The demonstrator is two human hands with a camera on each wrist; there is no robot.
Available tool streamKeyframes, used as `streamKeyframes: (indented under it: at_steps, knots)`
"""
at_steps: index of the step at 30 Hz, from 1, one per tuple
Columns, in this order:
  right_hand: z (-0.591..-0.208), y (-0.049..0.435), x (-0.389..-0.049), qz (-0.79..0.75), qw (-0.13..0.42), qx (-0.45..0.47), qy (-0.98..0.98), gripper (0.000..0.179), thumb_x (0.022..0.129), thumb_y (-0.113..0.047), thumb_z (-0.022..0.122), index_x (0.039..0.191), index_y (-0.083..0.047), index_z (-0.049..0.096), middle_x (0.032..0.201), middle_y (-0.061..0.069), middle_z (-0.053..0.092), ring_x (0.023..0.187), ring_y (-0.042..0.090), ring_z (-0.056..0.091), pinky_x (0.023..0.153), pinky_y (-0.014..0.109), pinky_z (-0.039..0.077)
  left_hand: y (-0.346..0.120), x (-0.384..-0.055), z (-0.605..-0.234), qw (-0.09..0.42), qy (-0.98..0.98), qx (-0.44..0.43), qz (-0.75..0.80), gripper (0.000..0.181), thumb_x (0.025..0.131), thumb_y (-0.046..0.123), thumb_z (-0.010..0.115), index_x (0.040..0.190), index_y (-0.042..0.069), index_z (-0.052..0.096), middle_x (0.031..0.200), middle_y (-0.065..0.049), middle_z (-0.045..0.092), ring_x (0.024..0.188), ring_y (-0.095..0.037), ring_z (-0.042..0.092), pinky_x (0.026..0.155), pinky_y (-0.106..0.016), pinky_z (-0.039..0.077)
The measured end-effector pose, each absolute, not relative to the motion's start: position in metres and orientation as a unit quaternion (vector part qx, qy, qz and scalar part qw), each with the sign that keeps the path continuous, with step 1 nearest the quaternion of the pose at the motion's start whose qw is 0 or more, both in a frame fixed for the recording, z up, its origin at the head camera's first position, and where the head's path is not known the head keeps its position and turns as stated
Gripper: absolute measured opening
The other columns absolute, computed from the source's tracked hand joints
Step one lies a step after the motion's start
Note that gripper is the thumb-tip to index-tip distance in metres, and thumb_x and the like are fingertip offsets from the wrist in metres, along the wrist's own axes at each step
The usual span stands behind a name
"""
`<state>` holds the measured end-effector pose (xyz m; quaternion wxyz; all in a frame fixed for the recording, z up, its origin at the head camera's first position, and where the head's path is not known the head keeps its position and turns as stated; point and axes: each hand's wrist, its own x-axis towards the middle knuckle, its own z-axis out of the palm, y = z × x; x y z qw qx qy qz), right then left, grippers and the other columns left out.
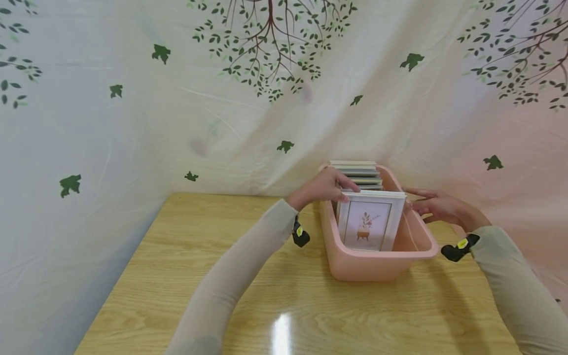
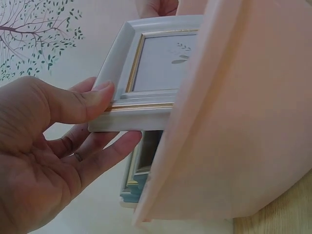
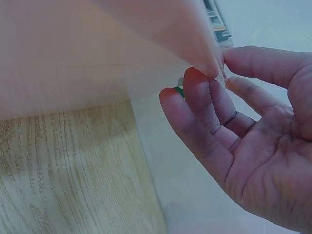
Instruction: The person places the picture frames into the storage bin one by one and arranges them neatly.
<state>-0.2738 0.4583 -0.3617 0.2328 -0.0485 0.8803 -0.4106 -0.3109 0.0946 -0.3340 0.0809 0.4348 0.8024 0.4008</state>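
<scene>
Near its upper left corner, my left hand pinches a white picture frame with a gold inner edge and a potted-plant print. The thumb lies on its front in the left wrist view, with fingers behind and under the side. This frame stands upright, leaning back a little, in a pink plastic bin. My right hand holds the bin's right rim between thumb and fingers. Several more picture frames stand in a row behind, at the far end of the bin.
The bin stands on a wood-grain table, near its back edge. Behind hangs a pale cloth printed with branches and green leaves. Each wrist carries a black strap with a yellow mark.
</scene>
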Motion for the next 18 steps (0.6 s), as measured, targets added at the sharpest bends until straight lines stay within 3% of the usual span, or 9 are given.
streamKeyframes:
  at_steps: [3, 12, 18]
  knots:
    - [-0.3620, 0.4587, -0.2745, -0.409, 0.236, -0.044, 0.881, 0.080, 0.104, -0.036, 0.055, 0.165, -0.018, 0.007, 0.158, 0.033, 0.035, 0.119, 0.030, 0.061, 0.101, 0.056, 0.053, 0.0958, -0.3110, -0.3380, 0.082, 0.813, 0.434, 0.380, 0.028, 0.087, 0.002, 0.076, 0.115, 0.006, 0.077, 0.112, -0.009, 0.078, 0.083, -0.011, 0.055, 0.074, -0.015, 0.044]
    - [-0.3633, 0.4574, -0.2747, -0.409, 0.237, -0.043, 0.880, 0.079, 0.103, -0.037, 0.055, 0.165, -0.019, 0.008, 0.159, 0.032, 0.033, 0.120, 0.031, 0.061, 0.101, 0.056, 0.053, 0.0941, -0.3132, -0.3417, 0.087, 0.813, 0.434, 0.377, 0.030, 0.086, 0.002, 0.077, 0.116, 0.006, 0.077, 0.118, -0.009, 0.076, 0.098, -0.015, 0.065, 0.079, -0.015, 0.048]
    - [-0.3636, 0.4577, -0.2758, -0.411, 0.234, -0.042, 0.880, 0.079, 0.103, -0.037, 0.055, 0.165, -0.019, 0.008, 0.160, 0.032, 0.032, 0.120, 0.032, 0.061, 0.100, 0.057, 0.053, 0.0954, -0.3149, -0.3418, 0.086, 0.816, 0.426, 0.382, 0.030, 0.087, 0.003, 0.077, 0.117, 0.006, 0.077, 0.119, -0.009, 0.076, 0.090, -0.012, 0.061, 0.076, -0.015, 0.046]
